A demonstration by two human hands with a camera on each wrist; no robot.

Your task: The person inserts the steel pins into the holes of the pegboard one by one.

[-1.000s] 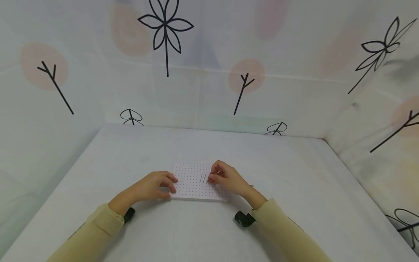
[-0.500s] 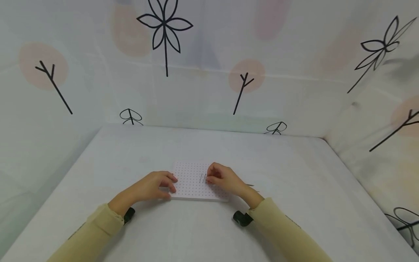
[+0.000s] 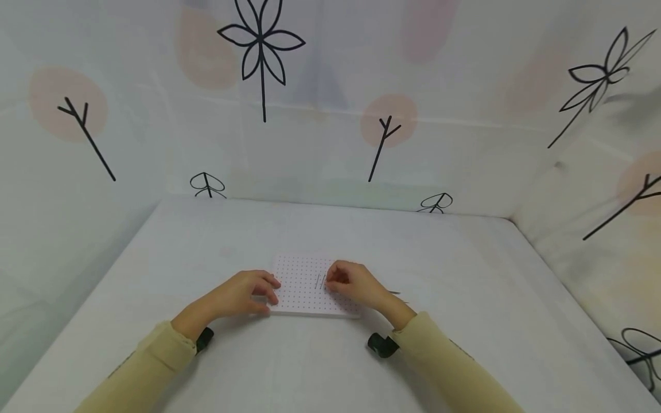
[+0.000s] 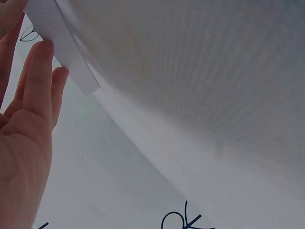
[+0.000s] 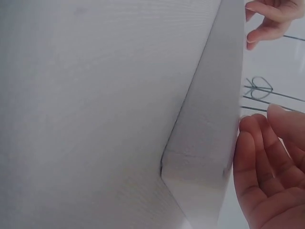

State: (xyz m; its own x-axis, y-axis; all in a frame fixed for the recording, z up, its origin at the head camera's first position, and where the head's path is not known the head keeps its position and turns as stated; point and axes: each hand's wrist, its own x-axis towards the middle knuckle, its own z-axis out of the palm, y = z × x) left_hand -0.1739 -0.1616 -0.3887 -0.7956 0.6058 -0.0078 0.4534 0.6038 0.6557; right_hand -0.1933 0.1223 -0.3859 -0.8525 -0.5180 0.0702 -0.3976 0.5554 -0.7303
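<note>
A white board (image 3: 299,298) with a grid of small holes lies on the table. Two thin dark rods (image 3: 317,281) stand in it near its middle. My right hand (image 3: 353,282) is over the board's right half. Its thumb and fingers pinch a thin rod beside the standing ones; in the right wrist view, a rod (image 5: 252,109) runs from the board to the thumb. My left hand (image 3: 245,293) rests its fingertips against the board's left edge. In the left wrist view, those fingers (image 4: 40,81) look fairly straight along the board's side (image 4: 71,57).
A few thin sticks (image 3: 395,292) lie on the white tabletop (image 3: 289,367) right of the board, partly hidden by the right wrist. Dark wrist devices (image 3: 383,345) sit under both forearms. A white cloth with flower drawings (image 3: 320,149) hangs behind the table.
My right hand has shifted slightly left and down over the board and now hides more of the area by the rods. The left hand stays in place at the board's edge.
</note>
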